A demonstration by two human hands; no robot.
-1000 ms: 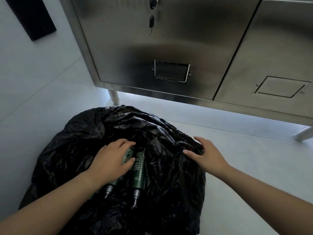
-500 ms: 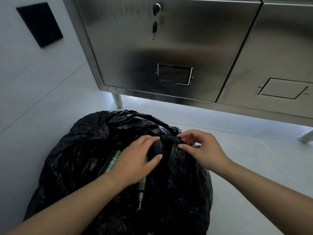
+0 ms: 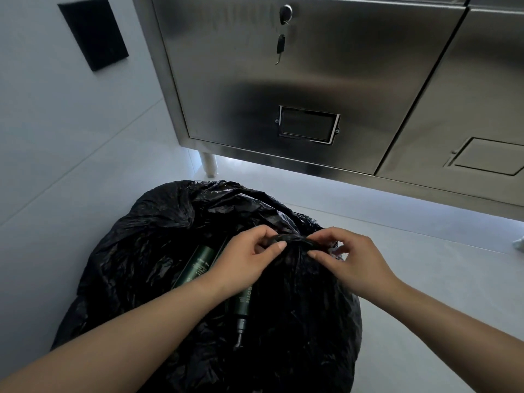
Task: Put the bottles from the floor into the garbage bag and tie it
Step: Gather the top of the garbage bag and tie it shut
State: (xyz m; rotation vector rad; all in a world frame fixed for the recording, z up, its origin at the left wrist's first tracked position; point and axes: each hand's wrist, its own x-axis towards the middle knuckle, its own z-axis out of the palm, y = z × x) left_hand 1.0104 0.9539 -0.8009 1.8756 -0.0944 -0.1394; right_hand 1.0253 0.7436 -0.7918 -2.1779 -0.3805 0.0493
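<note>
Garbage bag (image 3: 158, 268): black, crinkled plastic, sitting on the pale floor just in front of the steel cabinet and near the left wall; its mouth lies slack on the left and is drawn into a bunch at the top middle.
Gathered rim (image 3: 295, 239): a twisted dark strand of the bag's edge, stretched between both hands.
Left bottle (image 3: 198, 263): dark green with pale lettering, lying tilted inside the bag's opening; its lower part is hidden by the left wrist.
Second bottle (image 3: 243, 306): same dark green, lying beside the first with its grey nozzle pointing toward the camera; its upper part is hidden under the left hand.
Left hand (image 3: 249, 265): above the bottles, thumb and forefinger pinched together on the left end of the gathered rim, the other fingers curled in.
Right hand (image 3: 354, 265): just beside the left, thumb and fingertips clamped on the right end of the same strand; a bit of plastic sticks out past the fingers.
Floor (image 3: 411, 251): pale and smooth, lit by a bright strip under the cabinet.
Cabinet (image 3: 283, 80): brushed steel, raised on a white leg (image 3: 209, 164), with a label frame (image 3: 308, 124) on the left door and a key (image 3: 280, 48) hanging from the lock (image 3: 285, 13).
Wall (image 3: 42, 137): light tiles carrying a black rectangular plate (image 3: 93, 32).
</note>
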